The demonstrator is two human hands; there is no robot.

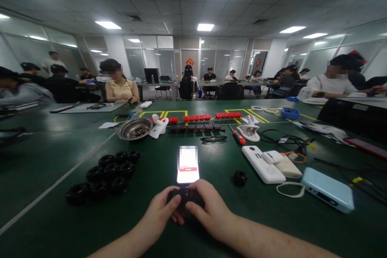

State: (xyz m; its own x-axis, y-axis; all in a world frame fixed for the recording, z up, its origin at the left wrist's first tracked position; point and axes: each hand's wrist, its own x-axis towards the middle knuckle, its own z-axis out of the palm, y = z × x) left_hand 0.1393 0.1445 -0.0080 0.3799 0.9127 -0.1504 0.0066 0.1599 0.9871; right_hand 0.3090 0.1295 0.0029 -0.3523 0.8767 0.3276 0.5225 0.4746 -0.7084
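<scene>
My left hand (159,212) and my right hand (209,209) meet at the near edge of the green table (54,217). Together they grip a small black rubber wheel (185,196) between thumbs and fingertips. A lit smartphone (188,165) lies flat just beyond my hands. To the left sits a pile of several black wheels (106,174). One single black wheel (240,177) lies to the right of the phone.
A metal bowl (135,128) with small parts, white clamps (159,126), red blocks (197,117), a red-handled screwdriver (237,135), glasses (213,138), white and blue power banks (328,189) and cables lie farther out. Other people sit at this table and at tables behind.
</scene>
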